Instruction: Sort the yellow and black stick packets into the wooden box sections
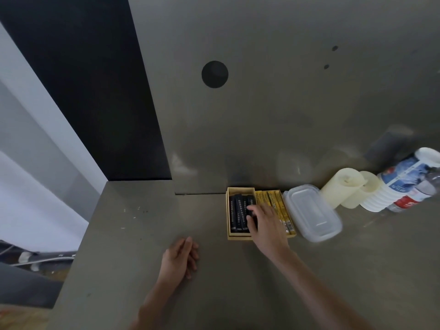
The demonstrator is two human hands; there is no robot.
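Right hand (266,225) is reached forward into the wooden box (228,210), fingers bent down on the black packets (238,213). The thumb sits at the near-left of my fingertips, against the same packets. I cannot tell whether I'm pinching one packet or only pressing on the pile, since the hand covers the contact. The black packets lie lengthwise in the left section, mostly left of and under my fingers. The yellow packets (277,201) lie in the right section, just right of my knuckles and partly hidden beneath the back of the hand. The two colours are each in their own section, with the divider running under my fingers. Left hand (181,256) rests on the grey table (142,234), nearer to me and well left of the right hand. It is clear of the box, with fingers relaxed and loosely bent, holding nothing. Just right of the box, touching or nearly touching its right wall, is a clear lidded plastic container (312,213). Further right of my grip and further from me are two cream candles (342,186) lying tipped side by side. Beyond them, at the edge of view, is a labelled water bottle (409,182) on its side.
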